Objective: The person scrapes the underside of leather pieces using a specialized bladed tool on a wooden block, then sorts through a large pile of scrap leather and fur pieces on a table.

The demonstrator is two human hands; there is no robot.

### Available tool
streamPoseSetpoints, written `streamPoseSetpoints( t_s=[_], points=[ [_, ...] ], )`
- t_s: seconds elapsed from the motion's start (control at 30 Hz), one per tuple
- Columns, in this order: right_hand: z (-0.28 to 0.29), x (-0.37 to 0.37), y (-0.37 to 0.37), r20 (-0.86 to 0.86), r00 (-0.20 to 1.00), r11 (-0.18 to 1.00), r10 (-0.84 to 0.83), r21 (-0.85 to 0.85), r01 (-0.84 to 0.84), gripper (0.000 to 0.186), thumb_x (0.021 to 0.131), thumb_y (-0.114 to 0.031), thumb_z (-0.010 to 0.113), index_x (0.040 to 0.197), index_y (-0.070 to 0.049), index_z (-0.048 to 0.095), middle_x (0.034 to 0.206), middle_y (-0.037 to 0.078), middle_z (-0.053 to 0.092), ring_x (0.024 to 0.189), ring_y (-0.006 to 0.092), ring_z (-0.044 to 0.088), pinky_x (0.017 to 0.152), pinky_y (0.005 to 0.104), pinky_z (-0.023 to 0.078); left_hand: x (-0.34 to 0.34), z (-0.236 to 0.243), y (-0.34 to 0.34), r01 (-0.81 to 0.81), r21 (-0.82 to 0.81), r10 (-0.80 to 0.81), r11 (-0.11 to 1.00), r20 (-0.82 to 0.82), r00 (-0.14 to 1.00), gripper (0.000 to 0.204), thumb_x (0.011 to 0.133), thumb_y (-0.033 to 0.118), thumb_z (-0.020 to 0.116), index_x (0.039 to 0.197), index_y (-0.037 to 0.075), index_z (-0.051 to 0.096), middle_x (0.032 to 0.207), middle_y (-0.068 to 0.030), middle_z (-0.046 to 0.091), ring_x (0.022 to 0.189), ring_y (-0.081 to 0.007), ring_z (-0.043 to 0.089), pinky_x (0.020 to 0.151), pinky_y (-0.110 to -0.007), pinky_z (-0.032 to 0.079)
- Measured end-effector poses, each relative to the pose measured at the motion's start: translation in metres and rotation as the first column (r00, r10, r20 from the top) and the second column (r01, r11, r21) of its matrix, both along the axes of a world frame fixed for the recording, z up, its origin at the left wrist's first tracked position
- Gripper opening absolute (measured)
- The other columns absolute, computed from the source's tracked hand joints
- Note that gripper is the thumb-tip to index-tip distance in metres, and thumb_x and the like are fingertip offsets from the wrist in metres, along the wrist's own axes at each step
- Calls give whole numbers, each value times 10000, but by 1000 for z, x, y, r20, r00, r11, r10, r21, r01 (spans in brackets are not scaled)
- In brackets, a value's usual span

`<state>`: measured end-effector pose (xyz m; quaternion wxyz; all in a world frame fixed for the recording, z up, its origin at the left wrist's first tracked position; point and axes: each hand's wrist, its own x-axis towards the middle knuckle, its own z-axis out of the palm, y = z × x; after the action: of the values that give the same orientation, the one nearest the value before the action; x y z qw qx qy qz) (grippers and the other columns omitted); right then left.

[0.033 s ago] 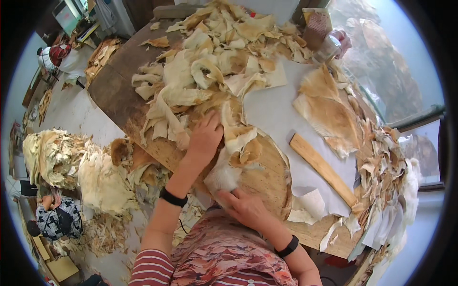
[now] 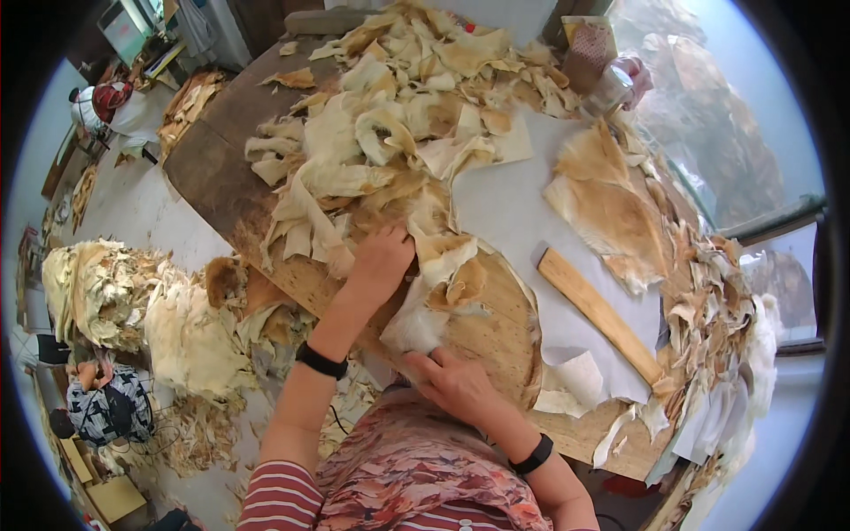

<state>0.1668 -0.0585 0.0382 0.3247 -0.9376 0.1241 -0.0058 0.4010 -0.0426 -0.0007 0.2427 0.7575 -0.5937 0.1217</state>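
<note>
A piece of fur hide [image 2: 416, 326], white and fluffy at its near end and tan farther up, lies in front of me at the left edge of a round wooden board [image 2: 500, 341]. My left hand [image 2: 382, 263] is closed at the hide's left edge, its fingers curled in and the tips partly hidden. At the near end, my right hand [image 2: 456, 385] pinches the white fur between thumb and fingers. Beyond my left hand rises a heap of cream and tan hide scraps [image 2: 381, 133].
White paper [image 2: 505, 190] covers the table's right part, bearing a flat wooden stick [image 2: 602, 319] and a tan fur piece [image 2: 611, 203]. A glass jar [image 2: 609, 91] stands far right. More scraps [image 2: 708, 327] pile along the right edge. Large hide bundles [image 2: 190, 327] and a seated person [image 2: 108, 403] are at left.
My left hand has drawn slightly toward me, and its fingers, stretched out before, are now curled in. My right hand stays nearly in place on the fur.
</note>
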Motion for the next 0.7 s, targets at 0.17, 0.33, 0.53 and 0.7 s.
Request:
streamPoseSetpoints(
  t_s=[0.17,0.33,0.53,0.7],
  points=[
    [-21,18,-11,-14,999,989,-49,-141,46,292,834,-229,644,1120,-184,611,812,75,603,714,281,635,582,402,498,19,6,-1,-6,53,17,999,-208,978,82,741,21,579,821,12,599,898,-140,607,891,-308,594,770,-399,475],
    [-21,34,-32,47,989,990,-142,-13,143,185,812,-236,664,978,-154,672,786,80,634,703,304,638,608,426,498,59,40,33,-408,92,319,908,-783,534,106,805,17,513,845,4,611,868,-96,633,835,-245,625,698,-361,480],
    [-28,45,-42,-16,989,978,-146,147,147,130,795,-198,654,882,-106,680,847,130,661,775,336,638,651,448,495,65,48,64,-354,-230,-337,907,-900,-277,341,909,-15,414,1231,-22,528,1145,-135,630,976,-224,655,796,-377,565],
    [-31,71,-60,193,932,945,-308,175,276,135,804,-84,642,930,-38,650,871,145,658,778,293,647,674,371,502,47,41,71,-300,-315,-402,900,-865,-300,361,910,-25,411,1257,-11,508,1142,-134,633,931,-233,662,765,-382,565]
  ],
)
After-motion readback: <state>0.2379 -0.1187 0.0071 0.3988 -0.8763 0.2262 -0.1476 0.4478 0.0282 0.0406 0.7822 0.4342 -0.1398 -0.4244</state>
